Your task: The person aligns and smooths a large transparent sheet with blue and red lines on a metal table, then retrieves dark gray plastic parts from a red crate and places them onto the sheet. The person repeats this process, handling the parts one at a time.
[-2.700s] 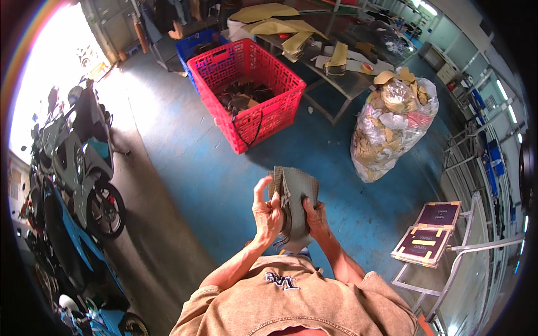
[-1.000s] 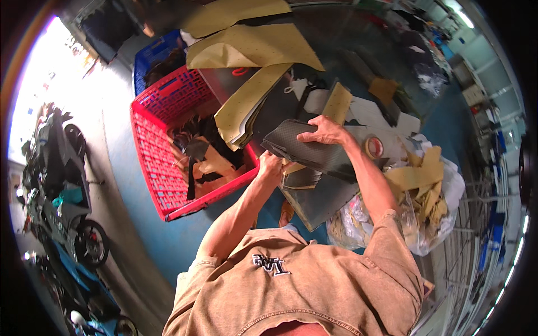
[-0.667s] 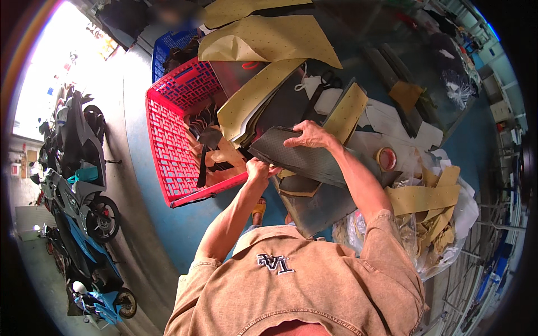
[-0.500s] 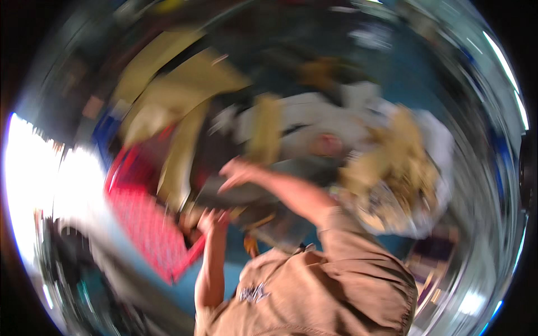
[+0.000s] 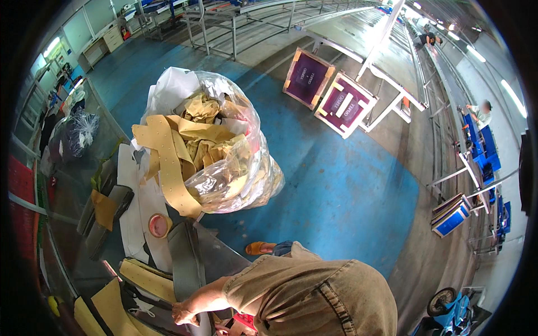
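One tape roll; two purple-faced frames

Pale lettering on two purple framed panels.

We spotted grey sheets, then mustard strips, tan paper speckled with dots, blue floor mottled darker, and purple panels edged pale!

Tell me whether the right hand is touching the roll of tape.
Apart: the head view shows the right hand well below the roll of tape in the picture, with a wide gap between them.
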Action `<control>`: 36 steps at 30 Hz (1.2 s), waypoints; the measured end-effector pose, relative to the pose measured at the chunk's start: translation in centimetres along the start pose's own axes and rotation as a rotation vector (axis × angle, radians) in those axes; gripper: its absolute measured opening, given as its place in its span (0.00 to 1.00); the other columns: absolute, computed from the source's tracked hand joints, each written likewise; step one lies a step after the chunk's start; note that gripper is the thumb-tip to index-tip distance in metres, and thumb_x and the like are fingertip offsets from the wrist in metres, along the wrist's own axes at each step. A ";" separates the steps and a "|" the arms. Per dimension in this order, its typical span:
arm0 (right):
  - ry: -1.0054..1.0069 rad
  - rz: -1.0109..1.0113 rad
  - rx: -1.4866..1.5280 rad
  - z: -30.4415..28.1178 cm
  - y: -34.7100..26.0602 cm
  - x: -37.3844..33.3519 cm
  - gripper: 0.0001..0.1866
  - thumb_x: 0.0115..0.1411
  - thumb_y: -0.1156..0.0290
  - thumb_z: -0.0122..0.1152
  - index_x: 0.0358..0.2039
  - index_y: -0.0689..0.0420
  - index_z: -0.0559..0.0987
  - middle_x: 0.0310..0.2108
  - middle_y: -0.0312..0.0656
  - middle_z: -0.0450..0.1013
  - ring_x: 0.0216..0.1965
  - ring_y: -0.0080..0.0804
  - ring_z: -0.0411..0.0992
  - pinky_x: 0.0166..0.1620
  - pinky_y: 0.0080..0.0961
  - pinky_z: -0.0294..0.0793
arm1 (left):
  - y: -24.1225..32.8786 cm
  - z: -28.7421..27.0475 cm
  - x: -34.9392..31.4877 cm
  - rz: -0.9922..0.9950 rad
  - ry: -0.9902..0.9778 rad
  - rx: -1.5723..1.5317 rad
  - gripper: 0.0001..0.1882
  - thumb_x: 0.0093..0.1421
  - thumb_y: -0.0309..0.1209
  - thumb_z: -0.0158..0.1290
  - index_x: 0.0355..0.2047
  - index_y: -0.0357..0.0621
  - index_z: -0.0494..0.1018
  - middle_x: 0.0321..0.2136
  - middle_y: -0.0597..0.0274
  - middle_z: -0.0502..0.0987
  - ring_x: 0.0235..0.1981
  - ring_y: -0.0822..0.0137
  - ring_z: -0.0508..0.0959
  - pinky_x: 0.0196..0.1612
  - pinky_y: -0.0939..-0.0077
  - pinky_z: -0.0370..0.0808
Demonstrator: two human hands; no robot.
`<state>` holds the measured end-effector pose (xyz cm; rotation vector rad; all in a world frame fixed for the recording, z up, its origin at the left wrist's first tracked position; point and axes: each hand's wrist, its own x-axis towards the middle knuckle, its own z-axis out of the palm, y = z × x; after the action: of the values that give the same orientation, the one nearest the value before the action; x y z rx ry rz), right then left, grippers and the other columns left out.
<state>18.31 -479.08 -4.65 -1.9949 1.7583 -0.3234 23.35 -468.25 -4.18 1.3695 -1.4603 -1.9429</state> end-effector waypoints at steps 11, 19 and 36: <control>0.433 0.015 -0.010 6.2 2.3 3.9 0.31 0.31 0.43 0.76 0.32 0.52 0.82 0.36 0.39 0.77 0.46 0.43 0.72 0.50 0.61 0.62 | -0.2 0.9 -0.8 0.020 -0.069 0.128 0.13 0.62 0.34 0.50 0.38 0.35 0.76 0.35 0.45 0.79 0.35 0.55 0.80 0.40 0.61 0.77; 0.341 -0.102 -0.065 -0.9 -1.1 -0.8 0.18 0.29 0.56 0.73 0.20 0.54 0.82 0.22 0.44 0.77 0.28 0.44 0.76 0.29 0.40 0.75 | 0.5 -8.5 -2.0 0.245 0.097 0.408 0.14 0.62 0.35 0.51 0.35 0.34 0.77 0.33 0.44 0.79 0.34 0.57 0.80 0.39 0.62 0.77; -0.137 -0.120 0.278 -3.8 0.9 -0.9 0.35 0.35 0.53 0.75 0.41 0.64 0.79 0.41 0.53 0.76 0.43 0.46 0.75 0.47 0.35 0.74 | -2.7 -12.2 -6.5 0.009 0.746 -0.389 0.07 0.56 0.28 0.58 0.29 0.38 0.73 0.21 0.59 0.78 0.18 0.70 0.78 0.22 0.76 0.80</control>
<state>15.65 -479.01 -1.64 -1.8767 1.4284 -0.4340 37.40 -468.94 -3.39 1.6243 -0.6945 -1.3591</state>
